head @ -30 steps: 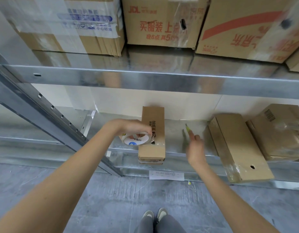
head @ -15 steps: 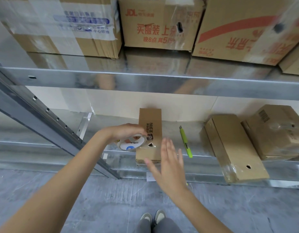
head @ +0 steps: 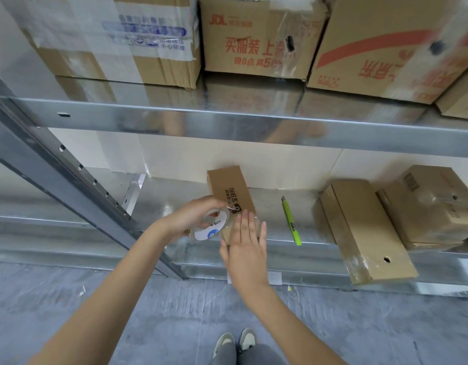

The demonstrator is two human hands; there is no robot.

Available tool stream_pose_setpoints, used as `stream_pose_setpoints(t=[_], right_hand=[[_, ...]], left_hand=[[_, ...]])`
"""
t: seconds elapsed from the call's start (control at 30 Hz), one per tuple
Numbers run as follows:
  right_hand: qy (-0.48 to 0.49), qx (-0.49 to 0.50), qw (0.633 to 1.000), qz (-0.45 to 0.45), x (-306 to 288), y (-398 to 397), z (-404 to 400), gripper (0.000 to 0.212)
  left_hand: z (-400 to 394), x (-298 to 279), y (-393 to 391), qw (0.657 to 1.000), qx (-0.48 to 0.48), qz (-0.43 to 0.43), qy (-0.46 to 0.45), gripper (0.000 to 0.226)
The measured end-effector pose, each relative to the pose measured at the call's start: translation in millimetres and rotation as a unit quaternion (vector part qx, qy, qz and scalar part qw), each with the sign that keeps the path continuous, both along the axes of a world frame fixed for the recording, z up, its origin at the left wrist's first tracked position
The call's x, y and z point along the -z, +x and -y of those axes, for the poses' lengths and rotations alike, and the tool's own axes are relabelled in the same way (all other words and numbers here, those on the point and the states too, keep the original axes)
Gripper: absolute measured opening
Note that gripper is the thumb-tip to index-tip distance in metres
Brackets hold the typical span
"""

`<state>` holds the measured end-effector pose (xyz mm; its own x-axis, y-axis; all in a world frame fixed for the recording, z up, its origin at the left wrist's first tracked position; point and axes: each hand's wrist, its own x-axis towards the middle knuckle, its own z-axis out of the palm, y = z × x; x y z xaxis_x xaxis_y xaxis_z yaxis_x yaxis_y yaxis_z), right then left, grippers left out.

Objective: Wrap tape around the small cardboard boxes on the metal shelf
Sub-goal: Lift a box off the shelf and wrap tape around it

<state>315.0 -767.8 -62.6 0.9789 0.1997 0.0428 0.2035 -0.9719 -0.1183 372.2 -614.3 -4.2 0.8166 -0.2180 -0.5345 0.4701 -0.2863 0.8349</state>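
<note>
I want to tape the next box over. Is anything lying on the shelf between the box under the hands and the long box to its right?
Yes: a green utility knife lies on the metal shelf between the small box and the long box, touching neither.

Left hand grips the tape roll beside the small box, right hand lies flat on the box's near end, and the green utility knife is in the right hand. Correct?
Not quite. The green utility knife lies on the metal shelf, right of the small box; the head view shows it. The left hand does grip the tape roll, and the right hand lies flat on the box's near end.
</note>
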Motion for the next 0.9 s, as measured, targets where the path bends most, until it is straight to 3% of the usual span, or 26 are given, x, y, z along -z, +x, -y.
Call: stream_pose_setpoints(t=[0.1,0.2,0.27,0.33,0.4,0.57,0.73,0.9], right_hand=[[0.007,-0.058,0.997,-0.046,-4.4,11.8,25.1,0.066],[0.077,-0.090,0.984,-0.132,-11.5,31.5,49.7,0.067],[0.210,-0.054,0.963,-0.158,-23.5,39.1,53.9,0.062],[0.397,0.008,0.910,-0.118,-39.6,40.7,51.8,0.038],[0.485,0.059,0.865,-0.117,-52.9,39.6,50.1,0.015],[0.470,0.046,0.859,-0.197,-66.5,42.3,44.8,0.006],[0.498,0.034,0.854,-0.148,-66.2,33.5,41.1,0.011],[0.480,0.017,0.866,-0.137,-65.3,31.8,35.8,0.001]], left_hand=[[11.3,9.1,-21.8,0.997,-0.055,0.048,-0.028,0.024],[27.0,17.5,-45.5,0.991,-0.110,0.051,-0.049,0.020],[37.2,22.1,-58.0,0.988,-0.132,0.054,-0.062,0.025],[45.4,25.0,-66.6,0.984,-0.145,0.077,-0.065,0.025],[50.9,24.2,-71.1,0.980,-0.165,0.086,-0.073,0.020],[54.9,15.7,-71.3,0.973,-0.175,0.131,-0.073,0.027],[53.6,15.7,-72.0,0.970,-0.176,0.151,-0.072,0.025],[55.8,19.2,-75.9,0.968,-0.183,0.151,-0.076,0.019]])
